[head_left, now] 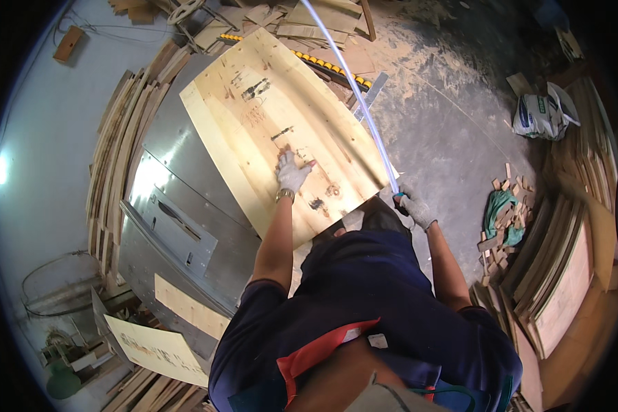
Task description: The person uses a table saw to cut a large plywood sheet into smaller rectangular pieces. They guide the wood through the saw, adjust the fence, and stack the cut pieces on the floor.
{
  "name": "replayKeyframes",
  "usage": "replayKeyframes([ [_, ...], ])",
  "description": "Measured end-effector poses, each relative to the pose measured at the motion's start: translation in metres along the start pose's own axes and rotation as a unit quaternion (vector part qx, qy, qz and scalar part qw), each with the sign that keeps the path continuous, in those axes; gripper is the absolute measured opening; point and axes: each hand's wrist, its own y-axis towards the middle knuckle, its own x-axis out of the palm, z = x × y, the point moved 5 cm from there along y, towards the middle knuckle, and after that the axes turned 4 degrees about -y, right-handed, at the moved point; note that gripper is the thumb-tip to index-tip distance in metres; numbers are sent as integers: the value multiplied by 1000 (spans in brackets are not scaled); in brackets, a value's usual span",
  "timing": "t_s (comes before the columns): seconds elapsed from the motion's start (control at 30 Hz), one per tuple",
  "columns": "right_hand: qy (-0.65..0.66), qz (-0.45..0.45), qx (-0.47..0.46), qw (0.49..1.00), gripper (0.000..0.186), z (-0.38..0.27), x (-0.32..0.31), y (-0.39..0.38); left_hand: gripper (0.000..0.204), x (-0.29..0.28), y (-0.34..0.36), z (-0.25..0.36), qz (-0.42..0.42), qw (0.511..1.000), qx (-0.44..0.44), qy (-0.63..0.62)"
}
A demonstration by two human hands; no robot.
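Note:
My gloved left hand (292, 172), a watch at its wrist, rests with fingers apart on a large plywood board (223, 137) marked with dark smudges. A small red item by its thumb is too small to make out. My gloved right hand (417, 209) is closed on the end of a pale blue hose (353, 82), beside the board's near right corner; the fitting at that end is mostly hidden by my fingers. The hose runs up past the board's right edge and out of view. The board lies partly over a metal machine table (165, 237) at the left.
Wood strips (117, 158) lean along the left wall. A yellow roller rail (323, 65) lies beyond the board. At the right are a white sack (535, 113), offcuts with green cloth (501, 213) and stacked panels (549, 268). Loose boards (158, 343) stand at the lower left.

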Motion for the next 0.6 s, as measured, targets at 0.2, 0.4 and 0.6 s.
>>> replayKeyframes([
  [0.2,57,-10,-36,998,15,-55,-21,51,89,1,-100,-6,232,958,16,-166],
  [0.4,31,-66,-20,997,28,-85,-54,138,86,13,-185,-27,288,941,-122,-128],
  [0.6,39,-80,-23,996,23,-131,-62,214,88,23,-269,0,317,901,-252,-154],
])
